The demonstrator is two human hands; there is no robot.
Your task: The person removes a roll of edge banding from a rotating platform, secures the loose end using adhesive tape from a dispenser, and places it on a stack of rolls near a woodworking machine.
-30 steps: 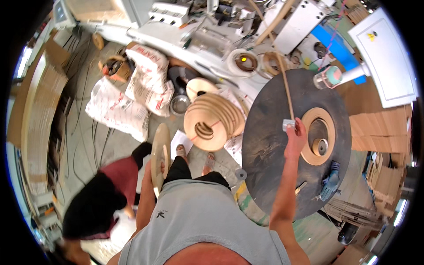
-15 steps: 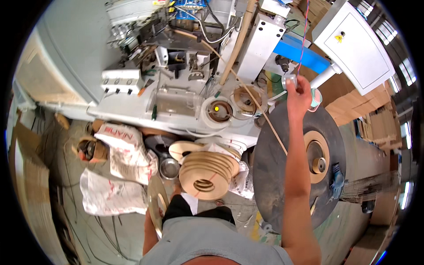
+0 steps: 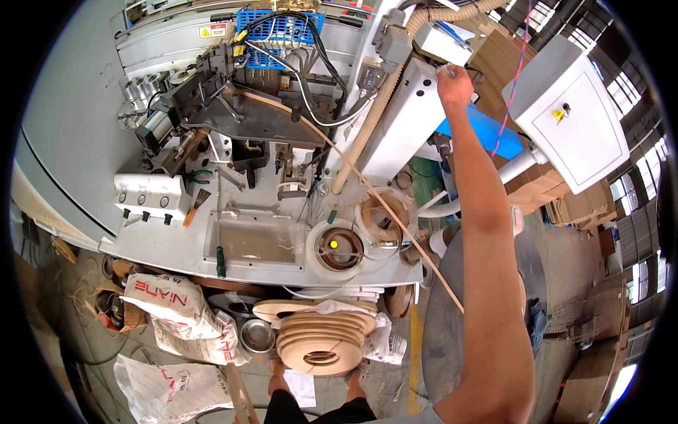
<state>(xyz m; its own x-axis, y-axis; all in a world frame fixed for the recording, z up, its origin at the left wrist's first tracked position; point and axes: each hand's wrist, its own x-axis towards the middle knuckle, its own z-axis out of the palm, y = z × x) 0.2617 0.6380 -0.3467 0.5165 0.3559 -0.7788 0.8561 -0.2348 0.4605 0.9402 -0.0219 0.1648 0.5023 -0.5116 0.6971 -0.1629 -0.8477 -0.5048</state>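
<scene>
My right hand is stretched far out to the top of the white machine column. Its fingers are closed on a small, clear, shiny thing, mostly covered by them. On the column's top end, beside the hand, is a white box with a blue pen-like stick on it. Low in the picture, left of my legs, a flat tan ring shows nearly edge-on, cut off by the lower rim. My left hand is out of sight there.
A tan strip slants across the bench to a large dark disc. Tan coils are stacked below the bench, beside white sacks and a metal bowl. A white control box stands at right.
My right hand has moved up and away, from beside the blue beam to the column's top, with the small clear thing. My view has tilted upward; the left hand and most of the ring left it.
</scene>
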